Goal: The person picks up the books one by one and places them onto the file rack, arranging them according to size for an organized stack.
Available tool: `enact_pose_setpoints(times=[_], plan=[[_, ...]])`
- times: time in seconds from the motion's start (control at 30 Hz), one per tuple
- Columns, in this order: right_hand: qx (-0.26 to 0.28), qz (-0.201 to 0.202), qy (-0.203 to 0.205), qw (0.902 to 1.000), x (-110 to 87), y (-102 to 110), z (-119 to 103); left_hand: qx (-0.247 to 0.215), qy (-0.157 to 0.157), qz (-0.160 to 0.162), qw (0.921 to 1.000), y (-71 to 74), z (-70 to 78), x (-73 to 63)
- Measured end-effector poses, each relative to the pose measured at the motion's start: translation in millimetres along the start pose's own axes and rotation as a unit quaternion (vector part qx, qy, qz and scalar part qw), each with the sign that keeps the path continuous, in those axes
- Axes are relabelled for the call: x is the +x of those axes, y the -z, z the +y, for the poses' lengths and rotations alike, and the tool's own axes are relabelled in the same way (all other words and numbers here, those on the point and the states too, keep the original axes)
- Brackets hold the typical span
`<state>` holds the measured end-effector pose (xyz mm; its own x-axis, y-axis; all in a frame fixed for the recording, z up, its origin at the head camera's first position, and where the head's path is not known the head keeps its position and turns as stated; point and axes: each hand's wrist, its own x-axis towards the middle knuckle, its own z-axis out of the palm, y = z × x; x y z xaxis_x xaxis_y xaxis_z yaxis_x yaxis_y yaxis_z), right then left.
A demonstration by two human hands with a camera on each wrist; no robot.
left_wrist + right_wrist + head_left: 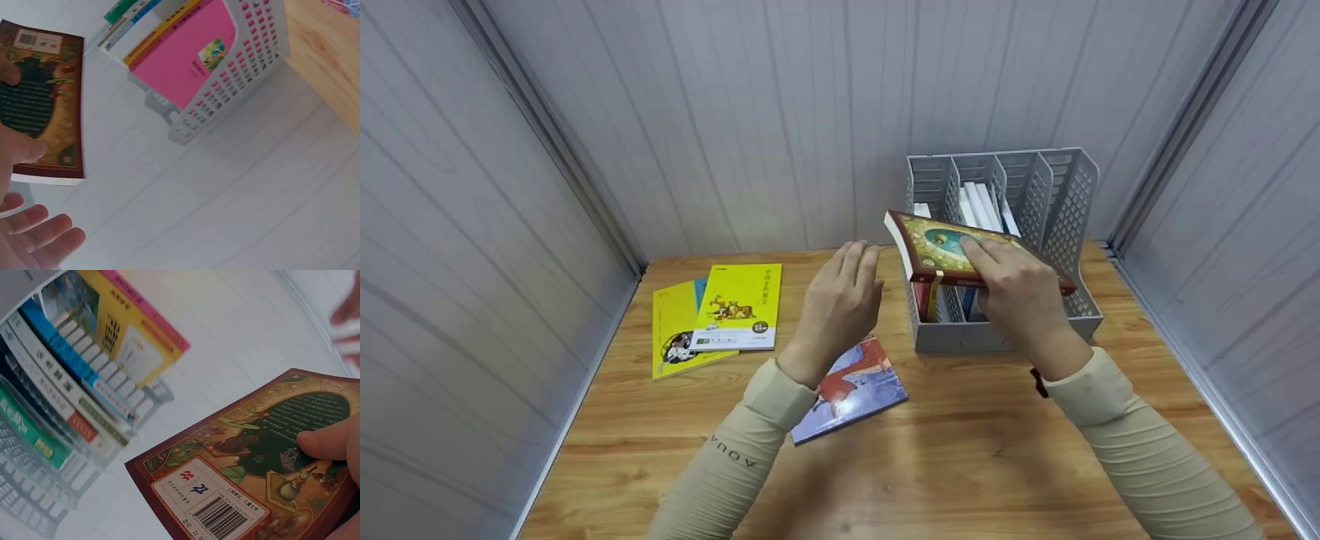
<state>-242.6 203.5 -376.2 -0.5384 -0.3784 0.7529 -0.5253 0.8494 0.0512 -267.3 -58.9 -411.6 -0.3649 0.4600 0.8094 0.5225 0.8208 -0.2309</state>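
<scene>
A paperback book (934, 255) with a dark red border and gold-and-teal cover is held by my right hand (1024, 289), tilted above the front of a grey file holder (964, 339). The right thumb (326, 441) presses on its back cover, where a barcode label shows; the fingers lie across the front. My left hand (840, 307) is raised just left of the book, fingers extended and holding nothing. In the left wrist view its fingers (50, 230) are spread below the book's edge.
Several upright books (62, 377) fill the holder's left sections, a pink one (185, 62) outermost. On the wooden table (960, 450) lie a blue-purple book (862, 390), partly behind the left forearm, and two yellow books (742, 289) overlapping at left. Pale panels (780, 112) enclose the table.
</scene>
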Motion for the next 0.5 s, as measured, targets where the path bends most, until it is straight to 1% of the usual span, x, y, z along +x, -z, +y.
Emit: enact_pose_setpoints(times=[0.1,0.2,0.3,0.43,0.5], plan=[[0.002,0.008,-0.015,0.9999,1.4,7,11,-0.004,0.005,-0.021,0.9998,-9.6,-0.9,-7.4],[0.004,0.019,-0.037,0.9991,2.0,12,20,-0.008,0.002,-0.040,0.9992,-20.7,1.0,-14.9],[0.007,0.037,-0.067,0.9970,1.5,15,30,-0.013,-0.012,-0.057,0.9982,-33.3,5.5,-21.9],[0.031,0.064,-0.113,0.9911,-0.6,16,43,-0.016,-0.036,-0.076,0.9964,-51.1,12.7,-31.3],[0.044,0.079,-0.128,0.9876,-2.0,16,50,-0.015,-0.042,-0.086,0.9953,-59.3,16.9,-35.7]])
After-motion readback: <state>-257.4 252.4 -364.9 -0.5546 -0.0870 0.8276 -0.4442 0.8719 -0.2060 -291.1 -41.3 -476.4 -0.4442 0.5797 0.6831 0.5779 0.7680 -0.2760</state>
